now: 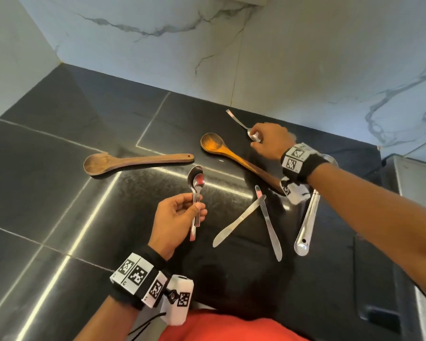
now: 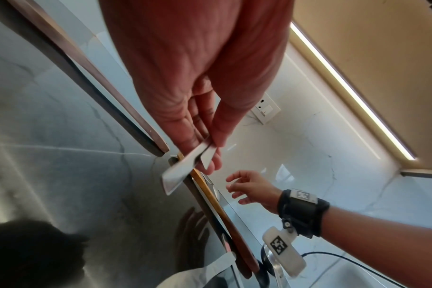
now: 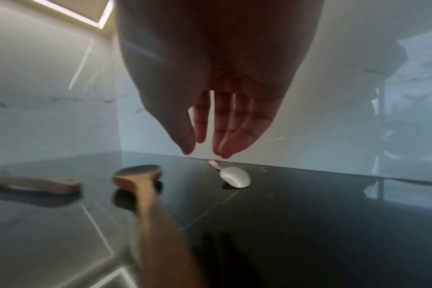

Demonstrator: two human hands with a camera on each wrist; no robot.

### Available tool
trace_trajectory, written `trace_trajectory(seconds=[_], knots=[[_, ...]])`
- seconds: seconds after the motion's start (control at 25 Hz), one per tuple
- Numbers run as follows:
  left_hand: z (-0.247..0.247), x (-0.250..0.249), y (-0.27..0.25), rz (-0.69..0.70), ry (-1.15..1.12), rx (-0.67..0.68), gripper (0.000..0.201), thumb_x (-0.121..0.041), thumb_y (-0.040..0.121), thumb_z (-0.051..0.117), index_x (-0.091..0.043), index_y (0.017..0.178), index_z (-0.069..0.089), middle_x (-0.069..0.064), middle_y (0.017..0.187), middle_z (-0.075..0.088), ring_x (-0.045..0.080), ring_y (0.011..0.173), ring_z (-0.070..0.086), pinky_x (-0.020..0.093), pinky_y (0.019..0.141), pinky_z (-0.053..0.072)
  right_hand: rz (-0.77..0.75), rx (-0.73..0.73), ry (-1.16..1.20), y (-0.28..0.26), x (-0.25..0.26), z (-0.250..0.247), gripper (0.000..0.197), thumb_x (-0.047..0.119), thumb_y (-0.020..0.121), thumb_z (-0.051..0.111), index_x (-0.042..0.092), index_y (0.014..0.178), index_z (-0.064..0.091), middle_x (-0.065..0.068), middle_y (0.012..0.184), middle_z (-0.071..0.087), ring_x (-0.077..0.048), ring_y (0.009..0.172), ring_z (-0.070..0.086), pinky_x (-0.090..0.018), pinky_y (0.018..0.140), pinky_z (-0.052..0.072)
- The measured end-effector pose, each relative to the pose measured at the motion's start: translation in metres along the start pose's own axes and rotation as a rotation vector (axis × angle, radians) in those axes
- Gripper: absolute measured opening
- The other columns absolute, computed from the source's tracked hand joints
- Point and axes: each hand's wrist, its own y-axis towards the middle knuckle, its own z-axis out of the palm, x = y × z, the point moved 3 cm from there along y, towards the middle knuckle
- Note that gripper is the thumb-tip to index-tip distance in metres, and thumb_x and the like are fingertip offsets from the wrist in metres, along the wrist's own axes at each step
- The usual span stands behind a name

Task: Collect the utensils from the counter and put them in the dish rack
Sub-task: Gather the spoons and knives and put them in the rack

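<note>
Your left hand pinches two teaspoons; your right hand, fingers spread, hovers over another teaspoon near the counter's back edge: gather it next.

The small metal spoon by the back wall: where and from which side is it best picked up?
Probably at the neck, just behind the bowl. The small metal spoon lies flat on the counter, handle running toward the wall, bowl toward the person. The right hand hovers open above the bowl, so coming from above and pinching the thin neck across its sides looks easiest; the left hand already holds two spoons.
</note>
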Motion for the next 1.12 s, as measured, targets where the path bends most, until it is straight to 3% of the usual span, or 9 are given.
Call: trace_trajectory(seconds=[0.2,0.36,0.64,0.76,0.84,0.92,1.12], knots=[[0.019,0.006,0.0,-0.021,-0.04,-0.076,0.019,-0.001,0.092,0.063,-0.008,0.108,0.071,0.016,0.097,0.076,0.03,0.093,0.075,0.046,0.087,0.06,-0.037,0.134,-0.036,0.052,-0.033,0.017,0.042,0.044,0.081,0.075,0.022,0.115,0.062,-0.005,0.11,0.063,-0.02,0.092,0.057,-0.036,0.081,0.05],[0.031,0.008,-0.005,-0.034,-0.043,-0.105,0.019,0.0,0.092,0.063,-0.008,0.107,0.072,0.015,0.096,0.076,0.031,0.092,0.075,0.049,0.089,0.059,-0.053,0.093,-0.021,0.057,-0.042,0.029,0.037,0.036,0.082,0.076,0.023,0.11,0.057,-0.005,0.111,0.064,-0.026,0.098,0.063,-0.041,0.085,0.054],[0.049,0.006,-0.017,-0.033,-0.004,-0.11,0.02,0.0,0.091,0.064,-0.007,0.108,0.071,0.013,0.095,0.077,0.029,0.091,0.075,0.048,0.089,0.059,0.014,0.047,-0.059,0.063,-0.037,0.025,0.03,0.037,0.086,0.069,0.013,0.104,0.064,-0.009,0.095,0.067,-0.03,0.087,0.064,-0.044,0.079,0.058],[0.049,0.005,-0.021,-0.023,0.004,-0.125,0.02,0.0,0.091,0.064,-0.007,0.108,0.071,0.013,0.094,0.077,0.027,0.09,0.076,0.047,0.088,0.059,0.032,0.017,-0.128,0.06,-0.033,0.016,0.032,0.039,0.09,0.059,0.008,0.087,0.069,-0.007,0.072,0.062,-0.028,0.071,0.063,-0.041,0.07,0.058],[0.049,0.004,-0.025,-0.01,0.004,-0.136,0.019,0.0,0.091,0.064,-0.006,0.108,0.071,0.012,0.092,0.077,0.026,0.088,0.075,0.045,0.087,0.06,0.032,-0.031,-0.152,0.052,-0.034,0.005,0.037,0.04,0.092,0.055,0.008,0.083,0.071,-0.007,0.068,0.063,-0.026,0.066,0.061,-0.039,0.069,0.056],[0.046,0.002,-0.029,0.006,0.013,-0.143,0.019,0.0,0.092,0.064,-0.007,0.107,0.072,0.014,0.091,0.077,0.026,0.086,0.075,0.044,0.086,0.06,-0.012,-0.071,-0.03,0.039,-0.036,-0.01,0.032,0.036,0.093,0.057,0.01,0.091,0.075,-0.009,0.078,0.069,-0.026,0.073,0.063,-0.04,0.073,0.057],[0.032,-0.005,-0.035,0.056,0.019,-0.179,0.018,-0.001,0.092,0.063,-0.012,0.104,0.072,0.013,0.091,0.076,0.024,0.085,0.075,0.037,0.081,0.062,-0.317,-0.245,0.323,-0.019,-0.023,-0.054,0.02,0.027,0.094,0.064,0.014,0.104,0.076,-0.003,0.091,0.074,-0.015,0.081,0.065,-0.034,0.079,0.058]])
